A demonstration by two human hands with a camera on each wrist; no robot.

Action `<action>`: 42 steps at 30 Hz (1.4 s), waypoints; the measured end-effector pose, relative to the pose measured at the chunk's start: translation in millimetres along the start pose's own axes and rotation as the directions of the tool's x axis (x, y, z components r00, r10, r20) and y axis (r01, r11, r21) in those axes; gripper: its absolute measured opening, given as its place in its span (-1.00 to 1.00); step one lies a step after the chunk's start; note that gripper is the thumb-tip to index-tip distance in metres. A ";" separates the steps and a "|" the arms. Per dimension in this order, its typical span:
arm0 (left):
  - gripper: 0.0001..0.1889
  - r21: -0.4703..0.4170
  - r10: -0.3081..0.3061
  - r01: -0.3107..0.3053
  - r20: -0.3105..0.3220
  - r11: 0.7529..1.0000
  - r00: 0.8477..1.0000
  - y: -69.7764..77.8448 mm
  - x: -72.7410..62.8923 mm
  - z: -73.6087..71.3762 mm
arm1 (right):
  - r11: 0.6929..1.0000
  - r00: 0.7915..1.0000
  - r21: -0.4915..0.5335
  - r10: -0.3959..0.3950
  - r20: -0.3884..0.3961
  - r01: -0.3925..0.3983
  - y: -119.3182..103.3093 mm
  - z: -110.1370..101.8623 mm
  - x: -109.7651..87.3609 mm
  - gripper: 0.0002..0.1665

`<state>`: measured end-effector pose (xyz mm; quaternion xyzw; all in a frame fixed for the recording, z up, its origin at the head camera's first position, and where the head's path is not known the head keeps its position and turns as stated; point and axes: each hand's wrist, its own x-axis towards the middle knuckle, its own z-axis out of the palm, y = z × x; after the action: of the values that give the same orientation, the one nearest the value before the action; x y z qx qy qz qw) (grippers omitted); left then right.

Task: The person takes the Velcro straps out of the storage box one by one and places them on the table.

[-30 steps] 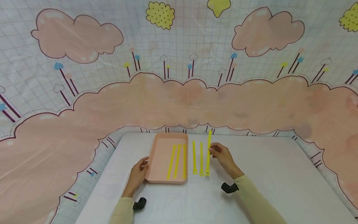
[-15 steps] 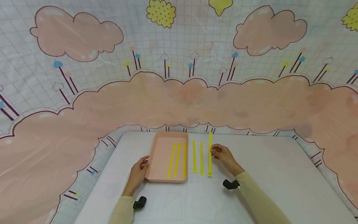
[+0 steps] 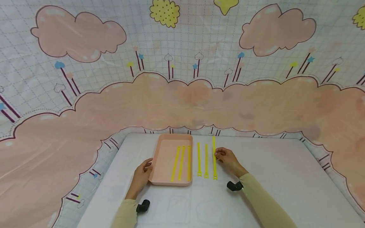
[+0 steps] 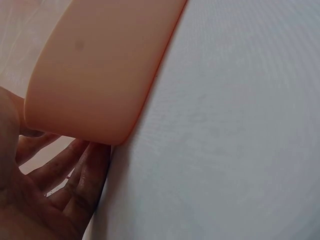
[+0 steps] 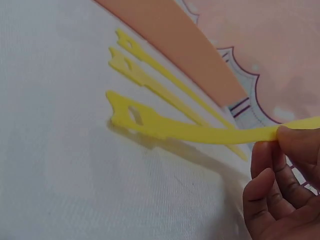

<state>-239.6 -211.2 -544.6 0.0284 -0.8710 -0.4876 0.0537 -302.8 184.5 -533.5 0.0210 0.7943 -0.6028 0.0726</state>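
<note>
In the head view my left hand (image 3: 139, 179) holds the left edge of the pink tray (image 3: 163, 158). In the left wrist view its thumb and fingers (image 4: 82, 185) meet the tray's end near a corner; their tips are partly hidden. My right hand (image 3: 230, 161) pinches a yellow hook-and-loop cable tie (image 3: 214, 160) between thumb and fingers. Its slotted head (image 5: 135, 117) faces me, at the table or just above it. Left of it lie two similar ties, the middle tie (image 3: 206, 163) and the tie nearest the tray (image 3: 199, 161). Inside the tray lie three yellow strips (image 3: 181, 163).
The white table (image 3: 271, 177) extends right of my right hand and in front of the tray. Behind it hangs a patterned cloth (image 3: 216, 106) with clouds. A black wrist camera (image 3: 234, 186) sits at my right sleeve, another black camera (image 3: 143, 206) at my left.
The held cable tie has shifted slightly right and down, widening its gap from the middle tie. My right hand has lowered slightly with it. The left hand keeps its place at the tray.
</note>
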 end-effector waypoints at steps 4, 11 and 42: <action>-0.59 -0.004 -0.002 0.002 0.000 1.000 1.000 1.6 -0.7 -0.9 | 0.999 1.000 -0.032 -0.003 0.001 0.003 2.4 0.0 3.0 -0.76; -0.59 -0.011 -0.007 0.007 -0.001 1.000 1.000 0.5 -1.0 -0.1 | 0.993 1.000 -0.122 0.001 -0.022 -0.003 3.8 1.1 5.0 -0.80; -0.60 -0.002 -0.008 0.008 -0.010 1.000 1.000 0.8 -1.8 -0.1 | 0.994 0.996 -0.100 0.046 -0.073 -0.054 10.7 2.9 10.5 -0.75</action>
<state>-237.8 -210.8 -544.0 0.0342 -0.8701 -0.4884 0.0561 -311.6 184.0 -546.0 0.0583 0.8253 -0.5583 0.0608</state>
